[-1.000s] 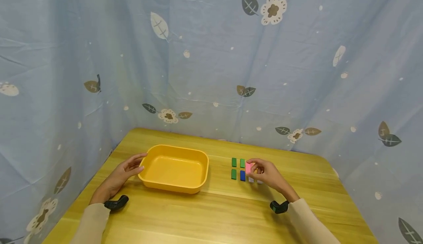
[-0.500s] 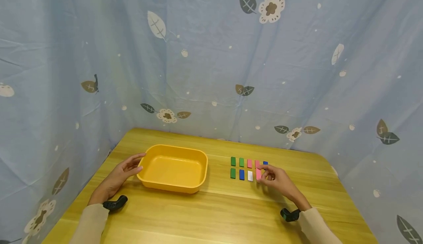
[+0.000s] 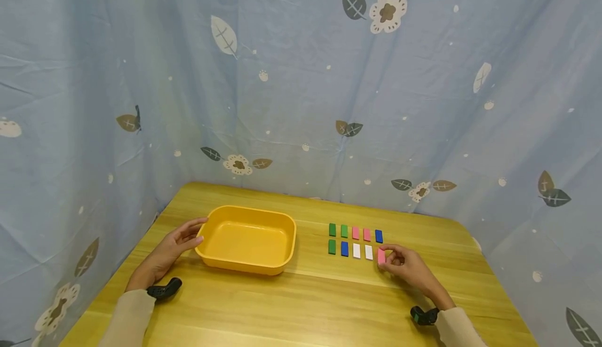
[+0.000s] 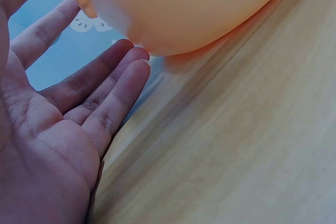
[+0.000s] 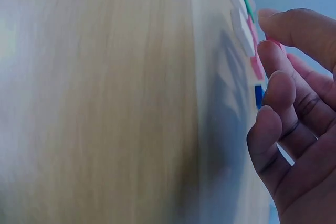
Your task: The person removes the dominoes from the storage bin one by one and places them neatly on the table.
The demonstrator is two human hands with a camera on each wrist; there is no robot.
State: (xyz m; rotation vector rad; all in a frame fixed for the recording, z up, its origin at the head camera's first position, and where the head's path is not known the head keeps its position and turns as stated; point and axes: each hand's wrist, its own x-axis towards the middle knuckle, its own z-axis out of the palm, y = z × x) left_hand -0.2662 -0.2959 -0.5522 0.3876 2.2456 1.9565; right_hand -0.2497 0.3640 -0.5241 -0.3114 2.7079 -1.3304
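Note:
My right hand [image 3: 410, 269] pinches a small pink block [image 3: 381, 256] between thumb and finger, at the right end of the front row. Whether that block touches the table is hard to tell. To its left lie two white blocks [image 3: 369, 252], a blue block [image 3: 345, 249] and a dark green block [image 3: 332, 247]. Behind, another row runs from green through pink to a blue block [image 3: 379, 236]. My left hand [image 3: 170, 251] rests against the left side of a yellow plastic tub [image 3: 244, 267], fingers extended; the left wrist view shows its fingertips [image 4: 140, 66] by the tub's wall.
The wooden table [image 3: 263, 310] has rounded back corners. A blue patterned curtain [image 3: 301, 75] hangs behind it and at both sides. A black device sits on each wrist, the left one [image 3: 164, 289] near the tub. Nothing is seen inside the tub.
My right hand has moved right along the front row with the pink block, from over the white blocks to the row's end. Both white blocks now show. My left hand stays at the tub.

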